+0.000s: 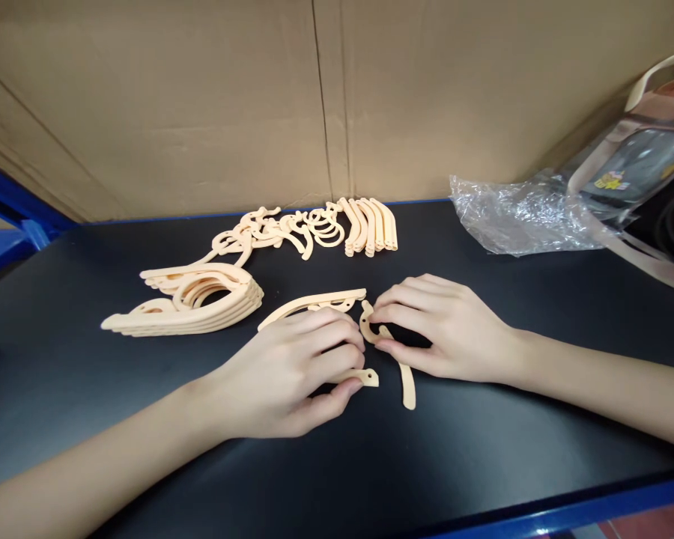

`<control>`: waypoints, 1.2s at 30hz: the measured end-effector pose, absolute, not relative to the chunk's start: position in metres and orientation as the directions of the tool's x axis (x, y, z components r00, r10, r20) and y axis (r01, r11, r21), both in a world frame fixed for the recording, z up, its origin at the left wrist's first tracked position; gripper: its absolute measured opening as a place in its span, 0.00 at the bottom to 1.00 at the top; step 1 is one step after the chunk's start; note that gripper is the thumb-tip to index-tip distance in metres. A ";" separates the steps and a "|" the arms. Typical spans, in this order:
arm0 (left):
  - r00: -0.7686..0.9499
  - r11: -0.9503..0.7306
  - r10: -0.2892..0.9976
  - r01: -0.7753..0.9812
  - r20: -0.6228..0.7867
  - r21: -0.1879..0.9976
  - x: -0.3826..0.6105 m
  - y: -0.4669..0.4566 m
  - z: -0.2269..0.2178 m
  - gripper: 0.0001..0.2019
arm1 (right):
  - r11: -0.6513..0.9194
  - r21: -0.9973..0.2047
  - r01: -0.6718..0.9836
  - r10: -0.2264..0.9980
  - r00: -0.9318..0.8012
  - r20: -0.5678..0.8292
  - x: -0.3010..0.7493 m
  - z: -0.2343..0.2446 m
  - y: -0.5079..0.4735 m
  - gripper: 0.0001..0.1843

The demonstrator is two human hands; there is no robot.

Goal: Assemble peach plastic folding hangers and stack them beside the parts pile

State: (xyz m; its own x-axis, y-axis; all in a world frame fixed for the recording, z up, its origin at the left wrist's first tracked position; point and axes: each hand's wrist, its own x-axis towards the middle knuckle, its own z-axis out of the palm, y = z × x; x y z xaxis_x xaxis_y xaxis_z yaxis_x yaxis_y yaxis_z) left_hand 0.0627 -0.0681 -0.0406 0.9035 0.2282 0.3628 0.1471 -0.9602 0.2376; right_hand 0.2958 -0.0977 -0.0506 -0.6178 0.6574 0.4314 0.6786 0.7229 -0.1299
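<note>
Both hands work low over the black tabletop with cream plastic folding-hanger parts. My left hand (308, 374) is closed, its fingers curled over a hanger arm (369, 377) whose holed end sticks out past the thumb. Just beyond those fingers lies a longer curved hanger arm (308, 301), partly covered by the hand. My right hand (449, 322) pinches a curved hook piece (366, 323) with a small hole, between thumb and fingers. A narrow strip (407, 385) extends below the right thumb; whether it belongs to the hook piece, I cannot tell.
At left, several hangers lie in a neat stack (202, 318). Behind it are a loose heap of hooks (258, 232) and a row of hanger arms (371, 224). Crumpled clear plastic (522, 217) and a transparent bag (640, 157) lie at right. A cardboard wall (202, 97) closes the back.
</note>
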 end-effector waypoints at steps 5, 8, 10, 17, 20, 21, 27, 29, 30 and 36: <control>0.902 -0.961 0.228 0.150 0.366 0.230 0.063 -0.067 -0.040 0.04 | 0.732 -0.211 0.648 0.672 -0.632 0.387 0.299 -0.050 -0.095 0.09; 0.904 -0.965 0.222 0.151 0.366 0.213 0.062 -0.066 -0.040 0.09 | 0.736 -0.209 0.644 0.668 -0.642 0.376 0.299 -0.052 -0.094 0.16; 0.911 -0.966 0.218 0.152 0.351 0.207 0.062 -0.066 -0.040 0.09 | 0.729 -0.214 0.650 0.675 -0.632 0.381 0.299 -0.052 -0.094 0.16; 0.901 -0.955 0.269 0.204 0.339 0.214 0.063 -0.067 -0.040 0.04 | 0.629 -0.193 0.753 0.753 -0.528 0.393 0.297 -0.053 -0.093 0.11; 0.873 -0.937 0.340 0.281 0.349 0.210 0.064 -0.067 -0.040 0.02 | 0.625 -0.223 0.748 0.759 -0.516 0.397 0.296 -0.053 -0.093 0.08; 0.869 -0.929 0.359 0.298 0.342 0.219 0.064 -0.067 -0.040 0.02 | 0.631 -0.233 0.739 0.754 -0.516 0.405 0.296 -0.052 -0.093 0.07; 0.876 -0.920 0.369 0.297 0.311 0.255 0.063 -0.065 -0.041 0.03 | 0.672 -0.342 0.656 0.736 -0.542 0.407 0.297 -0.050 -0.097 0.05; 0.872 -0.918 0.379 0.312 0.310 0.246 0.063 -0.065 -0.041 0.03 | 0.646 -0.364 0.671 0.763 -0.550 0.340 0.298 -0.049 -0.098 0.07; 0.869 -0.917 0.383 0.317 0.314 0.241 0.062 -0.065 -0.041 0.03 | 0.632 -0.362 0.685 0.775 -0.551 0.310 0.298 -0.049 -0.098 0.08; 0.859 -0.913 0.393 0.323 0.328 0.248 0.061 -0.064 -0.042 0.04 | 0.651 -0.197 0.733 0.742 -0.561 0.367 0.298 -0.052 -0.100 0.14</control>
State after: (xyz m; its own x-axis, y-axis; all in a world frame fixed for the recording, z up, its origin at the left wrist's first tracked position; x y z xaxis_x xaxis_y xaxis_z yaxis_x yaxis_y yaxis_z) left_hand 0.0609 -0.0644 -0.0423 0.8588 0.3931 0.3284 0.3233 -0.9133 0.2478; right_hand 0.2976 -0.1002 -0.0517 -0.5605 0.7424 0.3669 0.7332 0.6509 -0.1970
